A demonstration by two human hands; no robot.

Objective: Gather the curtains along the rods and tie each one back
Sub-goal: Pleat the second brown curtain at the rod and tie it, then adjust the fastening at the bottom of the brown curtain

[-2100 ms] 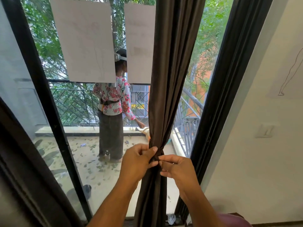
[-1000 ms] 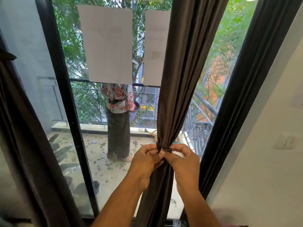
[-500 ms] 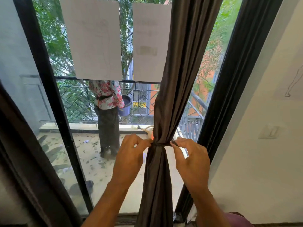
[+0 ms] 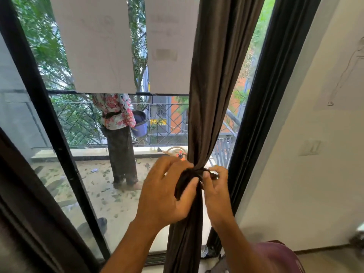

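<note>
My left hand (image 4: 167,196) is curled around the gathered dark brown fabric curtain (image 4: 214,85), thumb pressed against a fold at the cinch. My right hand (image 4: 215,186) pinches the thin dark tie band (image 4: 199,171) at the curtain's right edge. The curtain hangs between the glass pane (image 4: 118,174) and the black door frame (image 4: 262,107), near the frame. Open glass lies to the left.
</note>
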